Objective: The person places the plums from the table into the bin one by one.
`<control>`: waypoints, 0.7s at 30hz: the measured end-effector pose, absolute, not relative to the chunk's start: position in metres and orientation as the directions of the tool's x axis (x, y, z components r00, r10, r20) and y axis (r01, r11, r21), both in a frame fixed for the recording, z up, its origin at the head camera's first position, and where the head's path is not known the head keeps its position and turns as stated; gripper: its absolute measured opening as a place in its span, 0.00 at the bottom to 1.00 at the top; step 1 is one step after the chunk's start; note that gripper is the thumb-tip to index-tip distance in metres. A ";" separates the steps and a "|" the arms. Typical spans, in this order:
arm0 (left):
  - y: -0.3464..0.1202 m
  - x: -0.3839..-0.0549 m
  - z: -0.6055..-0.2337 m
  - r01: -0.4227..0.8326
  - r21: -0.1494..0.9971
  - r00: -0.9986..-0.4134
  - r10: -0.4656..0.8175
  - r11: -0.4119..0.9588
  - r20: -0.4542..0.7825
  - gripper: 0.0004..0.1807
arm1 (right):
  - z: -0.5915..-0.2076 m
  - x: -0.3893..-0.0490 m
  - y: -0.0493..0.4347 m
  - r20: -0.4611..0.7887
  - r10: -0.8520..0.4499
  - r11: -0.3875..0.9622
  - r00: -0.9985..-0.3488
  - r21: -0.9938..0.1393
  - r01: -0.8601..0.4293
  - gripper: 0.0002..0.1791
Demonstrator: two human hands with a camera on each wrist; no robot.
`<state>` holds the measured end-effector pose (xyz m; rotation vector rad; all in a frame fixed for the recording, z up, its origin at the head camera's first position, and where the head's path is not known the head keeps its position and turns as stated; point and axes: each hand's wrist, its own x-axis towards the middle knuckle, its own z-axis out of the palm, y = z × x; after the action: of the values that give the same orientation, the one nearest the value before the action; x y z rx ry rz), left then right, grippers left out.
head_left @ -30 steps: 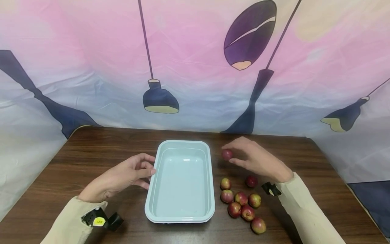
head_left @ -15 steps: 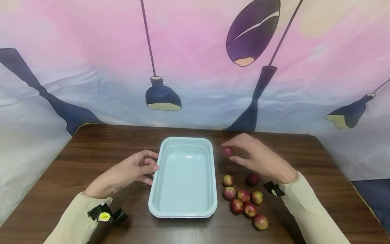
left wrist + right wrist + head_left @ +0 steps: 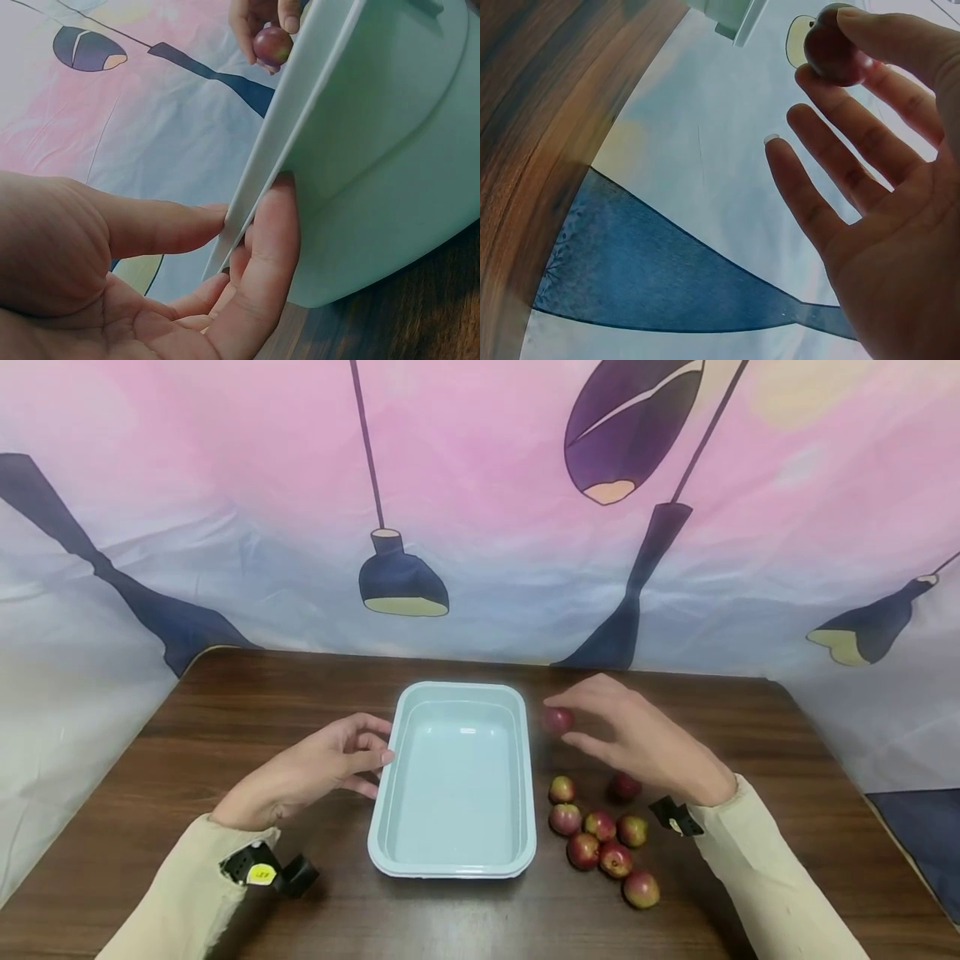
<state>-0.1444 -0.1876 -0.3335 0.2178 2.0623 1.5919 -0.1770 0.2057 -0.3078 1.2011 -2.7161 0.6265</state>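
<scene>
My left hand [image 3: 318,768] grips the left rim of a pale blue rectangular tray [image 3: 455,870]. In the left wrist view its thumb lies on one side of the rim [image 3: 274,142] and its fingers on the other. To the right of the tray, my right hand [image 3: 633,739] pinches a dark red plum [image 3: 557,720]. The right wrist view has this plum [image 3: 838,46] between thumb and fingertips, while the other fingers spread out. Several red and yellow-green plums [image 3: 600,825] lie on the table near the tray's right side, below my right hand.
The dark wooden table [image 3: 300,927] ends at a hanging cloth [image 3: 480,527] printed with lamps at the back. A black wrist camera [image 3: 258,867] sits on the left sleeve, and another black device [image 3: 675,815] on the right one.
The head view has tilted, so tray, hands and plums all sit higher in it. My right hand with its plum has come slightly nearer the tray. The left hand keeps its grip on the rim.
</scene>
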 end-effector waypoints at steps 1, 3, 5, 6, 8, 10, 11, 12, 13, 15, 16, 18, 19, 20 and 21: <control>-0.187 -0.145 -0.333 -0.181 0.939 -0.851 0.433 0.292 -0.298 0.29 | -0.307 -0.177 0.205 0.262 -0.684 0.601 -0.681 -0.326 -0.730 0.26; -0.187 -0.145 -0.333 -0.177 0.941 -0.849 0.439 0.287 -0.294 0.29 | -0.306 -0.176 0.205 0.267 -0.685 0.597 -0.678 -0.327 -0.733 0.26; -0.188 -0.146 -0.333 -0.175 0.943 -0.850 0.440 0.284 -0.290 0.29 | -0.305 -0.175 0.204 0.269 -0.684 0.596 -0.678 -0.330 -0.732 0.26; -0.188 -0.146 -0.333 -0.173 0.943 -0.850 0.441 0.284 -0.289 0.29 | -0.305 -0.175 0.204 0.272 -0.685 0.593 -0.676 -0.332 -0.734 0.26; -0.188 -0.145 -0.333 -0.171 0.943 -0.849 0.442 0.284 -0.288 0.30 | -0.305 -0.174 0.203 0.274 -0.686 0.589 -0.674 -0.335 -0.735 0.26; -0.188 -0.145 -0.333 -0.171 0.944 -0.850 0.443 0.284 -0.287 0.30 | -0.305 -0.173 0.202 0.281 -0.688 0.582 -0.669 -0.338 -0.740 0.26; -0.188 -0.145 -0.333 -0.170 0.943 -0.849 0.443 0.285 -0.287 0.30 | -0.305 -0.173 0.202 0.285 -0.690 0.577 -0.666 -0.339 -0.743 0.26; -0.188 -0.145 -0.333 -0.170 0.944 -0.849 0.444 0.284 -0.286 0.30 | -0.305 -0.173 0.202 0.291 -0.691 0.572 -0.661 -0.339 -0.747 0.27; -0.188 -0.145 -0.333 -0.170 0.944 -0.849 0.444 0.284 -0.286 0.30 | -0.305 -0.172 0.201 0.296 -0.692 0.568 -0.658 -0.339 -0.750 0.27; -0.188 -0.145 -0.333 -0.169 0.944 -0.849 0.444 0.285 -0.286 0.30 | -0.305 -0.172 0.200 0.306 -0.698 0.556 -0.647 -0.337 -0.759 0.27; -0.188 -0.145 -0.333 -0.168 0.943 -0.849 0.443 0.287 -0.286 0.30 | -0.306 -0.172 0.200 0.309 -0.699 0.553 -0.644 -0.336 -0.762 0.27; -0.188 -0.145 -0.332 -0.174 0.940 -0.849 0.439 0.293 -0.294 0.30 | -0.306 -0.171 0.199 0.316 -0.703 0.546 -0.637 -0.332 -0.769 0.27; -0.188 -0.145 -0.332 -0.176 0.938 -0.850 0.434 0.300 -0.298 0.30 | -0.307 -0.171 0.198 0.319 -0.704 0.544 -0.634 -0.331 -0.771 0.26; -0.189 -0.145 -0.332 -0.179 0.936 -0.850 0.431 0.304 -0.303 0.30 | -0.307 -0.170 0.197 0.324 -0.705 0.540 -0.631 -0.332 -0.773 0.26; -0.189 -0.145 -0.333 -0.182 0.935 -0.849 0.430 0.306 -0.306 0.30 | -0.307 -0.170 0.196 0.329 -0.703 0.539 -0.630 -0.331 -0.775 0.26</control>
<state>-0.1447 -0.1889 -0.3326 0.2196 2.0679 1.5787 -0.1700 0.1963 -0.3074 1.2664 -2.6156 0.6804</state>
